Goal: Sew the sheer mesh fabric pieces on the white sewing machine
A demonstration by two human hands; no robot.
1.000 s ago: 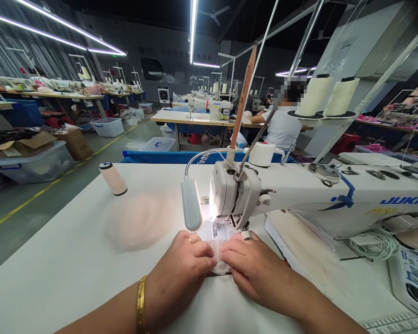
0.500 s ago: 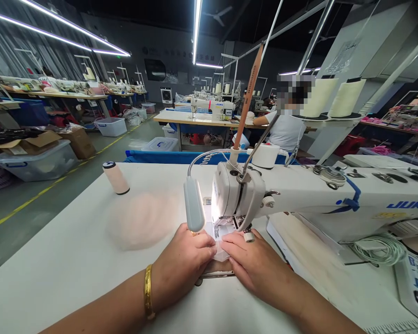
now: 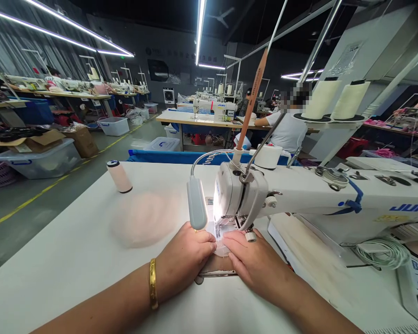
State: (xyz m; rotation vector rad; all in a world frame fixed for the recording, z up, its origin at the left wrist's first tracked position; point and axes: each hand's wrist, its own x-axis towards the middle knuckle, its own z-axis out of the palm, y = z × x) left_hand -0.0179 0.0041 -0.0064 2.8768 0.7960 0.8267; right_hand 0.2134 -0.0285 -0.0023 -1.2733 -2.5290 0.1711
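A small piece of sheer pale fabric (image 3: 221,251) lies under the needle area of a white sewing machine (image 3: 238,195). My left hand (image 3: 190,248) is closed, its thumb and forefinger pinching the fabric's left edge just in front of the presser foot (image 3: 218,230). On the other side, my right hand (image 3: 252,255) rests with fingers stretched flat on the fabric, thumb apart from them. Both sets of fingertips are close to the lit needle area. The needle tip itself is too small to make out. A gold bracelet (image 3: 153,283) circles my left wrist.
A grey lamp (image 3: 197,204) hangs just above my left fingers. Left on the white table (image 3: 73,278) are a peach thread cone (image 3: 119,176) and a blurred pale heap (image 3: 144,220). Thread cones (image 3: 320,99) stand behind the machine. A person in a white shirt (image 3: 288,132) sits beyond.
The whole view has shifted slightly right. Both hands remain at the presser foot, and the fabric between them shows a slightly changed, more rounded front edge.
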